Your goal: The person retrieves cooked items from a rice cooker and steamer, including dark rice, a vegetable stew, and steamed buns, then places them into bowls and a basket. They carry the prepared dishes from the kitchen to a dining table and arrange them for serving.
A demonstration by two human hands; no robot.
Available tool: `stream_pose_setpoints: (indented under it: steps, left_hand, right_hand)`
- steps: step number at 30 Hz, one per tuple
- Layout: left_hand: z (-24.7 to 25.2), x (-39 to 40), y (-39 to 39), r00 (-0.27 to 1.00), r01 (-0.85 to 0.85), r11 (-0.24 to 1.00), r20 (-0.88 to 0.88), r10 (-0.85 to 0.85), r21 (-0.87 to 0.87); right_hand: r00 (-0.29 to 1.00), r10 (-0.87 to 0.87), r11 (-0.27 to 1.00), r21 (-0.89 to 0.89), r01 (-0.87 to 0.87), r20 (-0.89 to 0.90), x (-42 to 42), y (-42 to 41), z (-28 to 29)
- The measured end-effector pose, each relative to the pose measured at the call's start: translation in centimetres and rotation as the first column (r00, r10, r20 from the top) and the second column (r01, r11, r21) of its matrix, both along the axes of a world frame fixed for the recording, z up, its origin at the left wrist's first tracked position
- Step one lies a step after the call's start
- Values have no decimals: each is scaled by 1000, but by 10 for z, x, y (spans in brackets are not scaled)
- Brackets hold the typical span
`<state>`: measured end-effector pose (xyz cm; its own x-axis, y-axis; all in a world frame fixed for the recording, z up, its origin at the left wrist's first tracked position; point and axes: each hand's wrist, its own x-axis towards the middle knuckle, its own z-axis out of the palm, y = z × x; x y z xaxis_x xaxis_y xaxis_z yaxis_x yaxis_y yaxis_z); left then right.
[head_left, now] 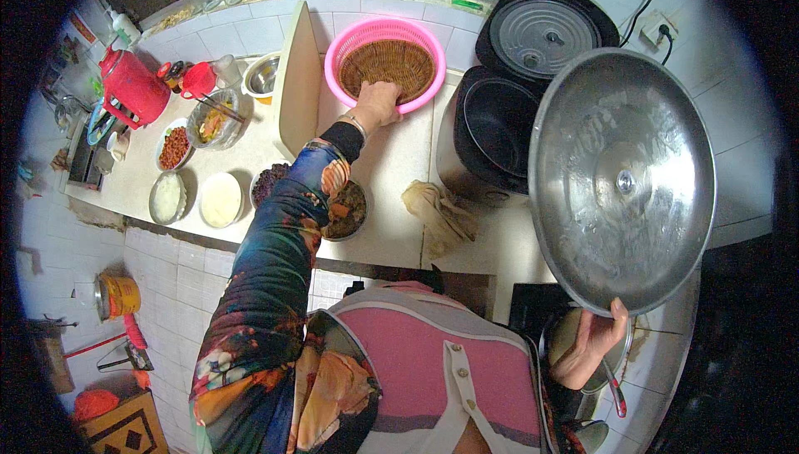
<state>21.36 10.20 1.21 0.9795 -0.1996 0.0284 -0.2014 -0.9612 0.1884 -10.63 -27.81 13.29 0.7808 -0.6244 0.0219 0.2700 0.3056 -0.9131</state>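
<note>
My left hand (377, 104) reaches over the counter and grips the near rim of a pink plastic basket (331, 73). Inside that basket sits a brown woven wicker piece (393, 64), which my fingers touch; whether they also grip it is hidden. Off to the right, my right hand (590, 345) holds a large round metal lid (618, 217) by its lower edge, thumb on the face towards me. The lid stands tilted up, its inner side wet and shiny. Behind it, partly covered, is a pan (577, 323) on the stove side, with a red-handled utensil (615, 388).
An electric rice cooker (462, 135) stands with its lid (543, 29) raised. A crumpled cloth (440, 213) lies before it. Leftward are a cutting board (296, 79), a bowl of peanuts (173, 148), a white-filled bowl (221, 200), a dish of dark food (346, 210) and a red jug (131, 86).
</note>
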Motion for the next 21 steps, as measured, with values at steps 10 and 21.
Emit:
stream_pose_setpoints:
  steps: [10,21]
  left_hand:
    - [4,23,35,942,336,883,123,-313,-326]
    - [162,-15,139,748,160,534,455,483,-830]
  right_hand:
    - [985,168,981,89,-172,49,37,5,-6]
    - [915,388,922,-38,-386,113,77,54,2]
